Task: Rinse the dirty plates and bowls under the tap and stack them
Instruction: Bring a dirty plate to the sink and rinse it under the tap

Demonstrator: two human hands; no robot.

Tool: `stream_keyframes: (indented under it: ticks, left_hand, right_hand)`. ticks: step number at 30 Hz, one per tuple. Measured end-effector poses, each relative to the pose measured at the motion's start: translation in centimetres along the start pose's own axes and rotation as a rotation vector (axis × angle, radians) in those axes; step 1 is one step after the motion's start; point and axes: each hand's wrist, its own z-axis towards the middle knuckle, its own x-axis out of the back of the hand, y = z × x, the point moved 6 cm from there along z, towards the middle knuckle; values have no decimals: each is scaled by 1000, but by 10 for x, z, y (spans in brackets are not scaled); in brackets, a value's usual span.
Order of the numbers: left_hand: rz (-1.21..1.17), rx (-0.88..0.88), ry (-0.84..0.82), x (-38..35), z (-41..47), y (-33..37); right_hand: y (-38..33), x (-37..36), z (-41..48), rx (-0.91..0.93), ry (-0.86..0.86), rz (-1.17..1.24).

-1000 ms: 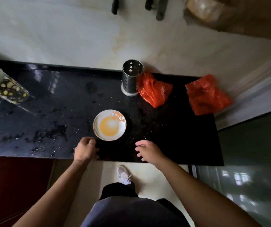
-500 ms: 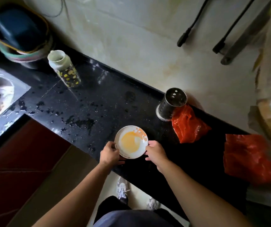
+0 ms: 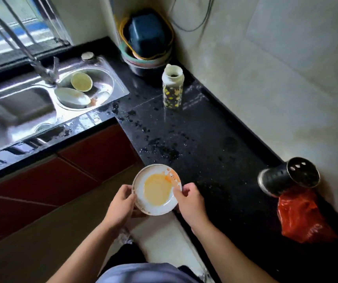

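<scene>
A small white plate smeared with orange sauce is held in the air just off the front edge of the black counter. My left hand grips its left rim and my right hand grips its right rim. At the upper left, the small round basin of the steel sink holds a green-lined bowl and a white plate leaning in it. The tap arches over the sink.
A patterned bottle stands on the wet counter near the corner, with stacked tubs behind it. A perforated metal utensil holder and a red plastic bag sit at the right. Red cabinet fronts run below the sink.
Both hands closed on the sauce-smeared plate and lifted it off the counter. My view has swung left, bringing the sink and tap into sight.
</scene>
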Motion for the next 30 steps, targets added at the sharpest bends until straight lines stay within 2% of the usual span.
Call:
stream_keyframes:
  ticks: [3, 8, 13, 17, 25, 27, 30]
  left_hand:
    - [-56, -25, 38, 63, 28, 9]
    - [-210, -10, 32, 180, 71, 35]
    - [-319, -113, 114, 281, 107, 58]
    - [-358, -143, 110, 331, 140, 74]
    - [-483, -78, 297, 410, 210, 102]
    - [-529, -43, 371, 428, 227, 105]
    - [-621, -21, 424, 449, 259, 112]
  right_hand:
    - [-48, -63, 9, 76, -73, -90]
    - [-131, -179, 17, 100, -178, -129]
    - [-211, -286, 24, 194, -303, -178]
    - [-266, -346, 46, 266, -328, -271]
    - [-351, -462, 114, 363, -560, -389]
    - [-371, -488, 131, 370, -637, -425]
    - [-409, -522, 169, 302, -705, -352]
